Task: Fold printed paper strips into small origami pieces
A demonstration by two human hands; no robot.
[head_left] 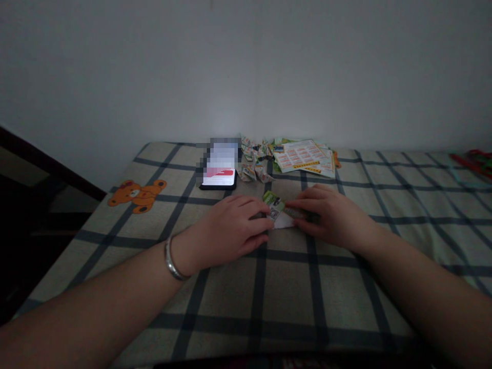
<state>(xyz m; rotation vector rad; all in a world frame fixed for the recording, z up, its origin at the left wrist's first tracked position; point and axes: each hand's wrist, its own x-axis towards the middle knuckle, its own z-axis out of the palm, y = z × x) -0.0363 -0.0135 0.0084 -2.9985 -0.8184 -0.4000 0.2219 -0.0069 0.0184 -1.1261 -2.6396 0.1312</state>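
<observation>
A small folded piece of printed paper [282, 215], green and white, lies on the checked cloth between my two hands. My left hand [240, 225], with a silver bangle at the wrist, has its fingertips closed on the paper's left edge. From the other side, my right hand [326, 215] pinches the right part of the paper between thumb and fingers. The fingers cover both ends of the paper, so its full shape is hidden.
Beyond my hands lies a lit phone [219, 169], partly blurred out. Several folded paper pieces [253, 161] sit beside it, then a stack of printed sheets [302, 156] against the wall. A bear figure [138, 195] is at the left of the checked cloth [223, 292]. Something red [474, 163] lies far right.
</observation>
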